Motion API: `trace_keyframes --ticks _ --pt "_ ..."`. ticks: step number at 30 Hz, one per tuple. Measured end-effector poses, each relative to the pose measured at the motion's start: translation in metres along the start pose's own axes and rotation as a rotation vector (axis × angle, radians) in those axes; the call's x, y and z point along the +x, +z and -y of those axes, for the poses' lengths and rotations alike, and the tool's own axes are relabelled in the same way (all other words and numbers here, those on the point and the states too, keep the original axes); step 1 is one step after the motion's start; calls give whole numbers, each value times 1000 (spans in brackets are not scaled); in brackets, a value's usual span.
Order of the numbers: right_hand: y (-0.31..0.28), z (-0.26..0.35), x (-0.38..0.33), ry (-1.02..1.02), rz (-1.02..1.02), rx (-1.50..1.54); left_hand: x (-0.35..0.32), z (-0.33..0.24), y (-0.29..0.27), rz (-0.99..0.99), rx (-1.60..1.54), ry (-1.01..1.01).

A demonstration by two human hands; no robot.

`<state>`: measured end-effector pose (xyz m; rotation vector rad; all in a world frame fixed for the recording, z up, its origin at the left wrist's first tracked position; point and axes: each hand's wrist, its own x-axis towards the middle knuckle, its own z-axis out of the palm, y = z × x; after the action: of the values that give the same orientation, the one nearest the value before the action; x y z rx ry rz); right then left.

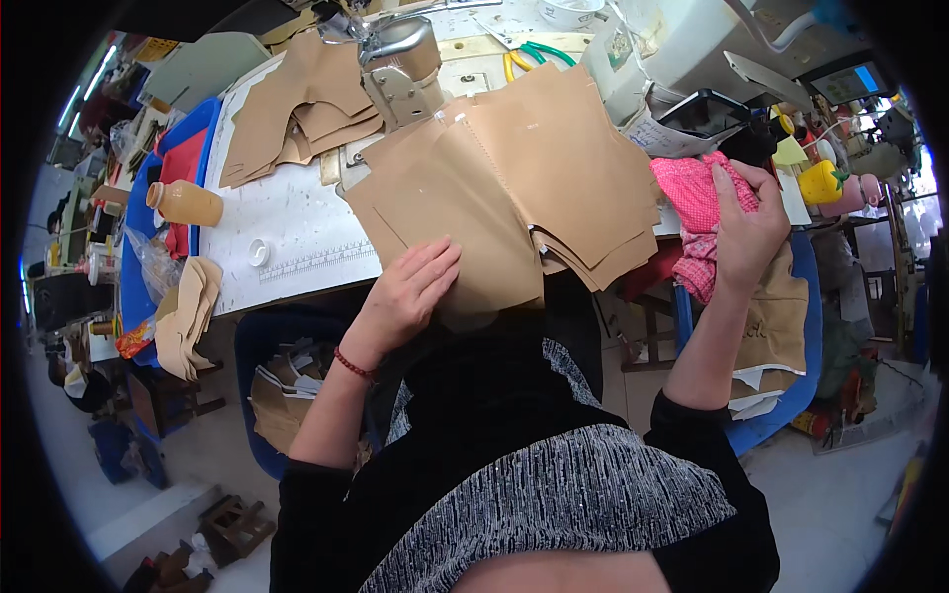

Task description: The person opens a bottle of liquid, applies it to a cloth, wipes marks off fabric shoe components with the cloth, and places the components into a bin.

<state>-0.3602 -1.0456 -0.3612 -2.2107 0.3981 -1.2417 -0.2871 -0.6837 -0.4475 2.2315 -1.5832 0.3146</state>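
Observation:
My left hand (413,282) lies flat with its fingers stretched on a tan leather-like panel (455,217) at the front of the table. A row of stitches or small holes runs along the seam between it and a second tan panel (559,148) on the right, with more layers beneath. At the table's right side my right hand (751,227) grips a pink checked cloth (684,193), thumb on top. Just behind the panels stands the metal head of a sewing machine (400,64).
More tan pieces (306,94) lie at the back left. A bottle (188,203), a white cap (259,253) and a printed ruler (321,260) are on the left. Scissors (529,57) lie behind. Blue bins (806,296) flank the table; a dark phone-like device (704,114) stands behind the cloth.

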Motion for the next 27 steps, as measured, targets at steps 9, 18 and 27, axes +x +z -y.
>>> trace_keyframes --ticks 9,18,27 --pt "2 2 -6 1 35 -7 10 -7 8 -210 39 -514" --pt "17 14 -10 33 89 131 33 47 1 -218 -92 -732" --pt "17 17 -11 39 93 119 28 71 -2 -211 -432 -864"
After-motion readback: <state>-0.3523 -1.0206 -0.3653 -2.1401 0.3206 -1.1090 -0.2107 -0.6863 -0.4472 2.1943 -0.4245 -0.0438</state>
